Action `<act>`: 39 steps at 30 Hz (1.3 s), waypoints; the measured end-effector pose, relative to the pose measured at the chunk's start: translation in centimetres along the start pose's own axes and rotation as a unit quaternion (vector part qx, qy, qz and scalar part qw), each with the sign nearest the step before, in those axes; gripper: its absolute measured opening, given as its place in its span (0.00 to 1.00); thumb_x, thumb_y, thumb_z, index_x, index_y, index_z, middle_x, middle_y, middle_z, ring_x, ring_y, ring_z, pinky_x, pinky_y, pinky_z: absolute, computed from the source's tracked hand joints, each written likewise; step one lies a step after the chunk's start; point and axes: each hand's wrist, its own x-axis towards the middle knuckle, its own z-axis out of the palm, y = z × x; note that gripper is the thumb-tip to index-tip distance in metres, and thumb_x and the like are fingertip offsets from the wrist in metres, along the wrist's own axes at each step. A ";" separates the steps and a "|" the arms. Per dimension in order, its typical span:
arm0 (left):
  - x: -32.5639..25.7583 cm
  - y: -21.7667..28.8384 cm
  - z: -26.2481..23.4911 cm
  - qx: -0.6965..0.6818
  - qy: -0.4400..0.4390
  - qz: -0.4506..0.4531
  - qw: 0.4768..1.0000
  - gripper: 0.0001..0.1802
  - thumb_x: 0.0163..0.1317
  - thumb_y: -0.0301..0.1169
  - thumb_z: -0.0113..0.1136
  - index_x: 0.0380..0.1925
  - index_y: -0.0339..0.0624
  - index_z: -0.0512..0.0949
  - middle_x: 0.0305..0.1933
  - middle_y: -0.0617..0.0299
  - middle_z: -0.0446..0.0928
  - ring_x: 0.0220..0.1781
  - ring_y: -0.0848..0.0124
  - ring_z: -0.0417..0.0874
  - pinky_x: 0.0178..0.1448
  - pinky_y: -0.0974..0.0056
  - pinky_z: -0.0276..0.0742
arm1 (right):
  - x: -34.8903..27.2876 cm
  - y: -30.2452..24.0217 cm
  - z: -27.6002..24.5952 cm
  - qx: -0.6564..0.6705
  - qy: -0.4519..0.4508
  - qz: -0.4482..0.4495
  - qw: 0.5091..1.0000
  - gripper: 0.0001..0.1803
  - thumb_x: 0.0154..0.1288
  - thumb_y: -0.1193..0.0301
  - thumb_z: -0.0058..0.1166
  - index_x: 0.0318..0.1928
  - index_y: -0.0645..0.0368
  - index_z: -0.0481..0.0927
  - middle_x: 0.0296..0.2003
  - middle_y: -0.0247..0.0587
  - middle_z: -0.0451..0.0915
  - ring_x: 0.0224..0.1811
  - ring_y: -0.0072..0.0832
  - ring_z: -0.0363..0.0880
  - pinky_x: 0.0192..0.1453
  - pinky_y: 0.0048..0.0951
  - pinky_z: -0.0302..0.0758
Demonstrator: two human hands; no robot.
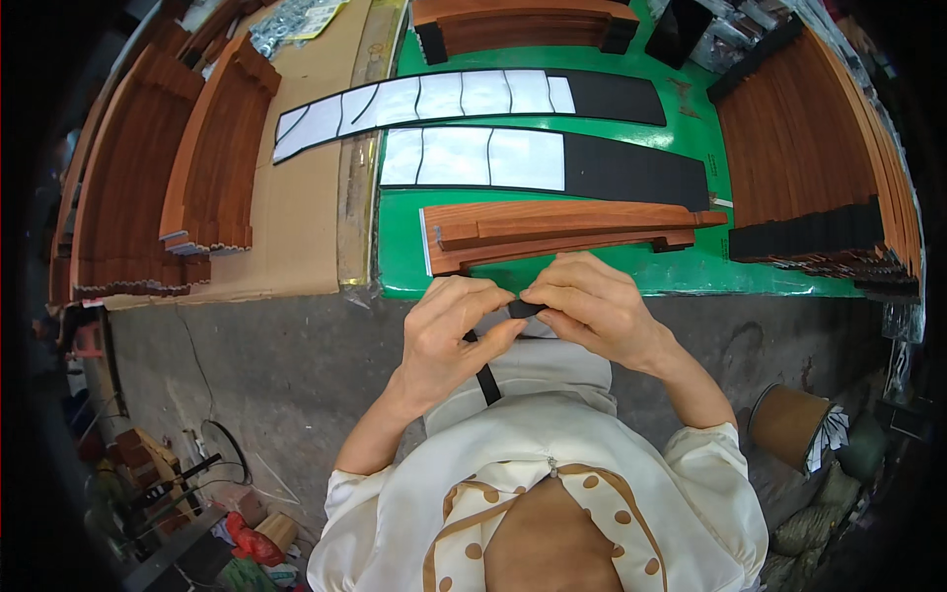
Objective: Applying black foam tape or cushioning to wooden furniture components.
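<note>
Between both hands, in front of my waist, is a narrow black strip [526,310]. My left hand [446,328] pinches it from the left, and a black length hangs below that hand against my light clothes. My right hand [599,309] grips the strip from the right with thumb and fingers together. Just beyond my fingers, a reddish-brown shaped wooden piece [572,225] lies along the table's near edge, with a white strip at its left end. Behind it rest two long black sheets, a nearer one [631,166] and a farther one [617,97], partly covered by white backing cut into sections.
Stacked wooden pieces with black ends [804,148] stand at the right of the green table top [493,268]. More wooden stacks [217,148] sit on cardboard [296,217] at left. Another stack [528,28] is at the back. A brown bin [786,424] stands on the floor.
</note>
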 end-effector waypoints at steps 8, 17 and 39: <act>-0.7 -1.0 -2.1 0.075 0.002 0.041 0.996 0.21 0.43 0.27 0.73 0.40 0.37 0.80 0.37 0.56 0.80 0.38 0.63 0.79 0.46 0.62 0.74 | 1.4 -0.2 1.1 0.019 -0.020 0.026 0.999 0.16 0.46 0.78 0.66 0.40 0.58 0.82 0.37 0.39 0.79 0.38 0.35 0.78 0.39 0.33 0.76; 0.9 -5.4 -2.6 0.008 0.093 -0.107 0.990 0.23 0.50 0.25 0.67 0.49 0.36 0.75 0.48 0.53 0.75 0.48 0.63 0.79 0.53 0.63 0.73 | 5.2 1.9 3.8 -0.045 0.038 0.093 0.994 0.16 0.51 0.80 0.63 0.43 0.60 0.83 0.37 0.39 0.79 0.36 0.28 0.78 0.33 0.24 0.75; 1.3 -7.4 -2.3 -0.028 0.072 -0.088 0.993 0.13 0.52 0.21 0.64 0.39 0.34 0.77 0.38 0.58 0.77 0.37 0.69 0.78 0.43 0.66 0.74 | 5.6 2.0 5.1 -0.049 0.034 0.156 0.986 0.15 0.48 0.78 0.64 0.40 0.58 0.84 0.34 0.38 0.79 0.35 0.32 0.77 0.37 0.30 0.75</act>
